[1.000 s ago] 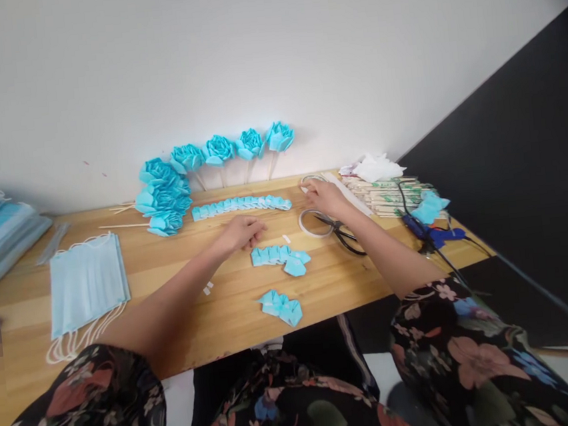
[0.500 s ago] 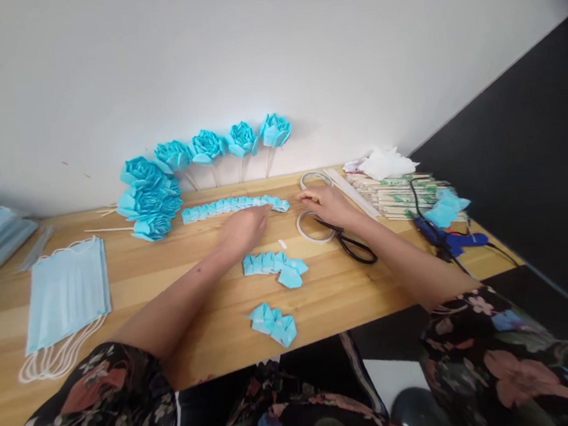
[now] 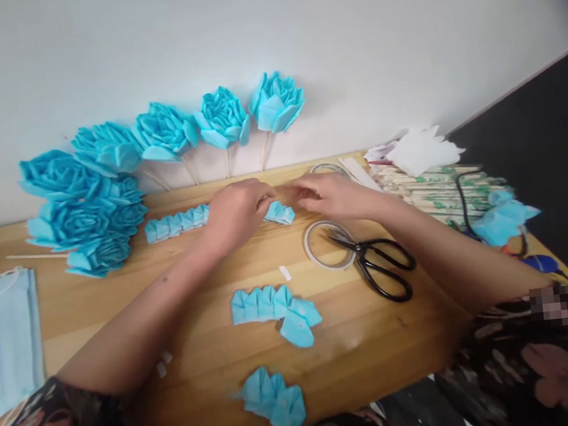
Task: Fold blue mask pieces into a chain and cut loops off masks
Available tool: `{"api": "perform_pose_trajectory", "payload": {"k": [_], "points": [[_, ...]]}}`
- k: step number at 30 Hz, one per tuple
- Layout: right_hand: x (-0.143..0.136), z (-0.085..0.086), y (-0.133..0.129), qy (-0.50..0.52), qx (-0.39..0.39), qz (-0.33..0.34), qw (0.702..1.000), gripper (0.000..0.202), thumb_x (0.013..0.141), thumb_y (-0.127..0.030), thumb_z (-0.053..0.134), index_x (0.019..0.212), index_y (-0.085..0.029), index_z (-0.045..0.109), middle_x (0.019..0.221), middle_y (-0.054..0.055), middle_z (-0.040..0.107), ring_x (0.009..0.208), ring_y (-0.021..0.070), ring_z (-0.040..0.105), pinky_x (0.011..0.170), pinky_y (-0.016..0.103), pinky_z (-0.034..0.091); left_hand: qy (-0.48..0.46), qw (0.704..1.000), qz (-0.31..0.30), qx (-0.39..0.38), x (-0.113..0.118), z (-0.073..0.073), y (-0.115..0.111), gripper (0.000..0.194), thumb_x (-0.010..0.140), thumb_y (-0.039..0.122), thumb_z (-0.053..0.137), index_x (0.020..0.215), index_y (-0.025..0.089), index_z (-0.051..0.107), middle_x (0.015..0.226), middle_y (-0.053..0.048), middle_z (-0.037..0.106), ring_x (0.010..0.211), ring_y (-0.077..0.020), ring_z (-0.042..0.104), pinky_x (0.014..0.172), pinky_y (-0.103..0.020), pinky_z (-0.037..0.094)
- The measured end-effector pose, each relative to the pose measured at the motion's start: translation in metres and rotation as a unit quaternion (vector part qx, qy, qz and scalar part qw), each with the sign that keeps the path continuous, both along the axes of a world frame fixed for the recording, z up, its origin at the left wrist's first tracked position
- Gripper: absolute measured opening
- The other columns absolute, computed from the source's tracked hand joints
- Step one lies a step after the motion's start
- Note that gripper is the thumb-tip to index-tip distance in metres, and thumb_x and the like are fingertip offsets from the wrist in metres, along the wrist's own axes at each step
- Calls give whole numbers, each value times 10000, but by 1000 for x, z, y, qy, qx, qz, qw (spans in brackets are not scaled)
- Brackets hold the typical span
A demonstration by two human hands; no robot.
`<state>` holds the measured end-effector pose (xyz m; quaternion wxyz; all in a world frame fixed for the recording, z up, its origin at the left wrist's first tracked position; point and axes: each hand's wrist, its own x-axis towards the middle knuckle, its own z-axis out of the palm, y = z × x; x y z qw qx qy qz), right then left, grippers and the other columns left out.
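Observation:
My left hand (image 3: 241, 212) is closed in a pinch over the middle of a long pleated strip of light-blue folded pieces (image 3: 177, 224), hiding part of it. The strip's right end shows between my hands. Close by on the right, my right hand (image 3: 335, 196) has its fingers curled, pointing toward my left fingertips. A thin blur lies between the fingertips, and I cannot make out what they hold. Below are a shorter pleated strip (image 3: 260, 304) and a small folded piece (image 3: 274, 398). Black scissors (image 3: 359, 248) lie open across a tape roll (image 3: 308, 247).
Blue paper-like roses (image 3: 163, 131) on sticks lean against the wall, more piled at left. Pleated face masks (image 3: 7, 333) lie at far left. Wrapped sticks (image 3: 432, 188), crumpled white paper (image 3: 423, 149) and a partly hidden blue tool (image 3: 540, 263) are on the right.
The view has moved in closer. My hands have come nearer to each other, and my right hand has moved toward the strip's right end. The scissors and smaller strips stay on the table.

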<state>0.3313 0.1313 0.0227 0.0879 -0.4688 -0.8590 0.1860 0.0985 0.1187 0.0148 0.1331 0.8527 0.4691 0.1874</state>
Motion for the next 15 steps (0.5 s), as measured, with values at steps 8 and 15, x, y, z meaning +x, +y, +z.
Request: {"api": "perform_pose_trajectory", "payload": {"k": [8,15], "points": [[92,50,-46,-26,102,-200,974,296,883,-321,548,1097,-218,724,992,53,773,842,215,694,738,314,503,-31,999,-25,4,-2,-13,3,299,933,288,472,950,190,754,998,-67,770,900,-227,695,760,-300,465],[94,15,-60,-190,89,-303,930,283,908,-299,483,1042,-205,714,1018,112,767,856,269,680,676,330,425,-23,999,22,23,-2,-12,-4,331,930,316,444,964,210,756,989,-67,773,850,-221,693,716,-294,449]]}}
